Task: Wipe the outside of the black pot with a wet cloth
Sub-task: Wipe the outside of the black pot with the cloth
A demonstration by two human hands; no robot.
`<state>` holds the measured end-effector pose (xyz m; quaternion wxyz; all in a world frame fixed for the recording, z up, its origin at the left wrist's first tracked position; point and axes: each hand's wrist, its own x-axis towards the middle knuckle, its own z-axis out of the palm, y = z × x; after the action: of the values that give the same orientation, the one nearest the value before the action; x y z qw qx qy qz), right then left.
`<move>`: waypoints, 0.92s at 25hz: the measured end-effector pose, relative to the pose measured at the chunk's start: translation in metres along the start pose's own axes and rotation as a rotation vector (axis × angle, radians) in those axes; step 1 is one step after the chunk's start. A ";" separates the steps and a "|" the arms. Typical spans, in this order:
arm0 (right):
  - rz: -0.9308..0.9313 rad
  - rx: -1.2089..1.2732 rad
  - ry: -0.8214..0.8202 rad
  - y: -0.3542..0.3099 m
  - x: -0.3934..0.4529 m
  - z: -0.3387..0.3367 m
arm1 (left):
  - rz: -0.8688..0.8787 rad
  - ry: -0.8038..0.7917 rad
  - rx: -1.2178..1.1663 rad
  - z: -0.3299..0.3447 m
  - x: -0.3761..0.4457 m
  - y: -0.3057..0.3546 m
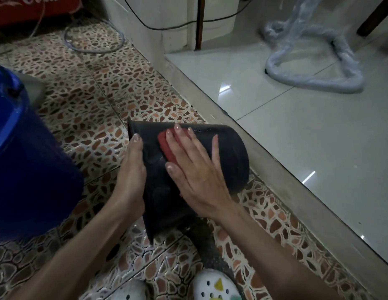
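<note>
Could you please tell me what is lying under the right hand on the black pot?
A red cloth shows under the right hand, pressed flat against the black pot. Only its left edge shows; the rest is covered by the fingers and palm.

Home floor, pebble-pattern tiles [84, 100], blue bucket [22, 161]

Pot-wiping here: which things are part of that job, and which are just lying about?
In the job:
pot, on its side
red cloth, pressed flat on the pot by the right hand
left hand, steadying the pot near its rim

Lying about:
blue bucket
hose
black cable
wrapped fan stand
white clogs
</note>
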<state>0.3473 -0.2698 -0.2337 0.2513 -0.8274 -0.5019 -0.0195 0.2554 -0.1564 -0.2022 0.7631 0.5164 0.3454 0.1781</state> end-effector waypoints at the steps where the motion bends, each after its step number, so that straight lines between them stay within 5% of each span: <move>1: 0.046 0.016 0.007 0.007 0.005 0.002 | 0.028 0.002 0.005 -0.007 -0.002 -0.006; 7: 0.462 0.198 0.133 0.081 -0.001 -0.002 | 0.144 -0.057 0.167 -0.019 -0.034 -0.033; 11: 0.650 0.385 0.432 0.078 -0.019 -0.013 | 0.115 -0.042 0.149 -0.016 -0.038 -0.016; 13: 0.451 0.406 0.492 0.040 -0.034 -0.010 | 0.074 -0.027 0.072 -0.008 -0.021 0.005; 15: 0.087 0.325 0.360 0.002 -0.045 0.004 | 0.010 0.039 0.039 0.000 0.002 0.018; 17: -0.089 0.275 0.232 -0.017 -0.035 0.014 | 0.037 0.033 0.086 -0.002 0.005 0.019; 23: 0.169 0.139 0.194 0.002 0.021 0.005 | 0.134 0.046 0.131 -0.001 -0.024 -0.027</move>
<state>0.3584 -0.2507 -0.2331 0.3561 -0.8415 -0.4038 -0.0433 0.2355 -0.1819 -0.2184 0.7057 0.5831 0.3385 0.2177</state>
